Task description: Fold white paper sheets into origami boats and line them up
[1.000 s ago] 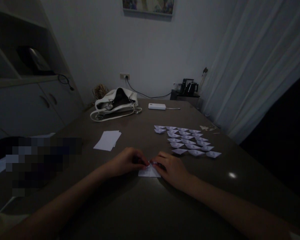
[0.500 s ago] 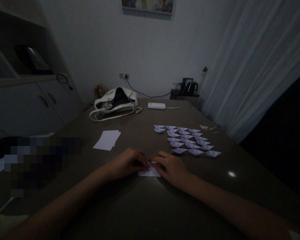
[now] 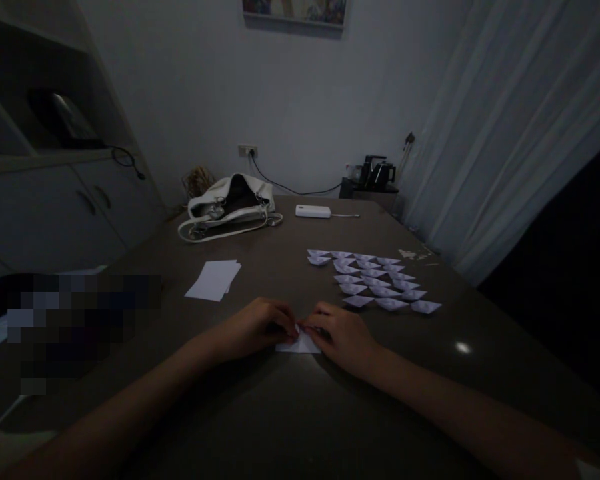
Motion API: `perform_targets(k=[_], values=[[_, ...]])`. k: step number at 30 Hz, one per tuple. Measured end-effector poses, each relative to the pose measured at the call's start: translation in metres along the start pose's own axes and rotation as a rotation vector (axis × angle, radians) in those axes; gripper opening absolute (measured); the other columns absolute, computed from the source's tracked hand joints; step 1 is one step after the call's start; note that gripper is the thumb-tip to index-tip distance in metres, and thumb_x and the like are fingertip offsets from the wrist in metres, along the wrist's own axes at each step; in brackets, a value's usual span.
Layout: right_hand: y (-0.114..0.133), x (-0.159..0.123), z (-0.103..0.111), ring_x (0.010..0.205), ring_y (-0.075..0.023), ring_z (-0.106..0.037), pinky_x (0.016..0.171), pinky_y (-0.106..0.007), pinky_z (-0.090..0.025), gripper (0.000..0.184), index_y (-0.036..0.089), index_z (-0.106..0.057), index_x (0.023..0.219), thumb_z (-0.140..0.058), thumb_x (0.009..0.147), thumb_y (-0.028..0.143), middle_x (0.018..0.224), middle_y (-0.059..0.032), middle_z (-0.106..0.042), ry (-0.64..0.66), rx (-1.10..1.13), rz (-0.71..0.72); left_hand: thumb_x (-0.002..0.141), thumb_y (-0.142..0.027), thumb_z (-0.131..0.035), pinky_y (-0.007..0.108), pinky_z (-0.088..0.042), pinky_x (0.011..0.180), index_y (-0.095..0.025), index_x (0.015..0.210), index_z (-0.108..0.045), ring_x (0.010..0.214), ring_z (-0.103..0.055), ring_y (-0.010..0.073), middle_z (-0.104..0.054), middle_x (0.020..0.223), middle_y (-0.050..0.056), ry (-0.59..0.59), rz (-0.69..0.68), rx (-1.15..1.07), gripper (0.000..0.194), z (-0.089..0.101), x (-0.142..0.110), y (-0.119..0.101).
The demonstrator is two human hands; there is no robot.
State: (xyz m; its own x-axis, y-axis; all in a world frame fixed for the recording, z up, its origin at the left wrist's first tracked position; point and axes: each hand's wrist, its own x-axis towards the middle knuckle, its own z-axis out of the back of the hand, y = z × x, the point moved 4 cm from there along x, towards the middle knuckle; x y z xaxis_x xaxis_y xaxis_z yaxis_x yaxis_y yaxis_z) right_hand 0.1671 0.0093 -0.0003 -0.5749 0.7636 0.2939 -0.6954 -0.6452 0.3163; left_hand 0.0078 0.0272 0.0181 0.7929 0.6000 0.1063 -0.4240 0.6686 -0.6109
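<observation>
A small white sheet of folded paper (image 3: 303,345) lies on the dark table, between my two hands. My left hand (image 3: 265,325) has its fingertips closed on the paper's upper left part. From the other side, my right hand (image 3: 344,335) pinches the paper near its top, its fingertips almost meeting those of the left. The fingers cover much of the upper edge. Beyond my right hand stand several folded paper boats (image 3: 381,291) in rows. To the left, past my left hand, lies a small stack of white paper sheets (image 3: 213,280).
A white handbag (image 3: 230,208) sits at the table's far left. Near the far edge lies a white power strip or adapter (image 3: 313,211) with a short cable. A black kettle (image 3: 381,175) stands on a low cabinet behind. A curtain (image 3: 460,147) hangs on the right.
The fingertips of both hands have shifted very slightly at the top of the folded paper. Everything else stays in place.
</observation>
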Motion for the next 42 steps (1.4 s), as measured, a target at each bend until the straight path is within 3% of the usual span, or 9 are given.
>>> perform_targets(k=[13, 42], values=[[-0.0015, -0.001, -0.0004, 0.076, -0.0134, -0.058, 0.063, -0.024, -0.039, 0.025, 0.025, -0.069, 0.108, -0.051, 0.091, 0.022, 0.088, -0.0038, -0.061, -0.006, -0.005, 0.003, 0.082, -0.008, -0.059, 0.022, -0.048, 0.074, -0.018, 0.088, -0.073, 0.083, -0.064, 0.0154, -0.068, 0.093, 0.007, 0.004, -0.024, 0.037, 0.018, -0.0012, 0.0006, -0.0023], [0.0022, 0.001, 0.0015, 0.075, -0.0131, -0.057, 0.062, -0.023, -0.038, 0.023, 0.021, -0.07, 0.103, -0.051, 0.091, 0.021, 0.09, -0.0039, -0.061, 0.032, -0.062, -0.017, 0.083, -0.004, -0.059, 0.021, -0.046, 0.075, -0.016, 0.09, -0.072, 0.085, -0.064, 0.0148, -0.067, 0.095, 0.006, 0.015, -0.055, 0.065, 0.02, -0.0028, -0.0007, -0.0034]])
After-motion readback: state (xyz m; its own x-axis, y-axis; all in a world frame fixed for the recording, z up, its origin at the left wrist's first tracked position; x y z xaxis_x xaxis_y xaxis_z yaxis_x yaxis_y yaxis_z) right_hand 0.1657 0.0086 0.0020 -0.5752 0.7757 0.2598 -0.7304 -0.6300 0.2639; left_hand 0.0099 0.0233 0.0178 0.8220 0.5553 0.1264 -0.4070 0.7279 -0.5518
